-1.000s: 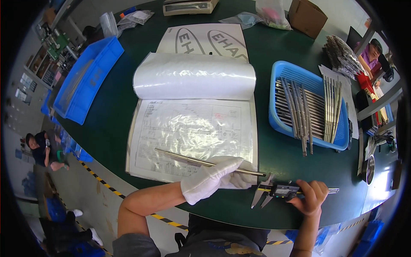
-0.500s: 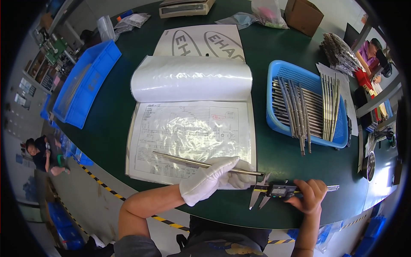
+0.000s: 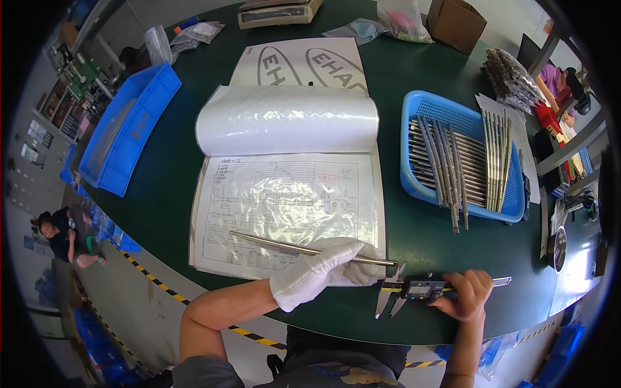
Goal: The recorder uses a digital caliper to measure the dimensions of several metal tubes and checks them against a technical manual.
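Left hand: gloved left hand point(image 3: 326, 270) has its grip wrapped round a thin metal rod point(image 3: 304, 247), laid level across the open drawing binder point(image 3: 288, 200) so its right tip meets the tool.
Right hand: bare right hand point(image 3: 467, 294), grip closed on a digital caliper point(image 3: 420, 289) flat on the green desk point(image 3: 174, 174), thumb by the slide.
Caliper jaws: parted a little, right at the rod's end, placed to gauge it.
Supply: more rods wait in the blue basket point(image 3: 420, 187), within reach at right.
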